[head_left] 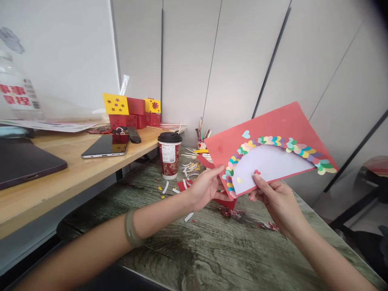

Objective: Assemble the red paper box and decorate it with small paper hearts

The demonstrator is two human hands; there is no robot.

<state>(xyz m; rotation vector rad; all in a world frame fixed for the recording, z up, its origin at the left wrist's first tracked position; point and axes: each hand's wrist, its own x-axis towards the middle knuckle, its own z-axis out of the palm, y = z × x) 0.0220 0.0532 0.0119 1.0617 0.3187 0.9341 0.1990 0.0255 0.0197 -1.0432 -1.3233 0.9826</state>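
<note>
I hold up a red paper card (281, 123) above the green table (212, 242). It carries a white half-circle (266, 165) edged by an arc of several small coloured paper hearts (279, 142). My left hand (206, 186) pinches the card's lower left edge. My right hand (273, 198) grips its bottom edge, thumb pressed on the white part near a tiny red heart (257, 172). A green bangle (131, 228) sits on my left wrist.
A lidded paper coffee cup (169, 155) stands on the table among paper scraps (188, 167). Behind are a pen holder (202, 139), a wooden desk (60, 169) with a tablet (106, 146), a laptop (21, 159), red and yellow boxes (133, 111) and a bottle (15, 87).
</note>
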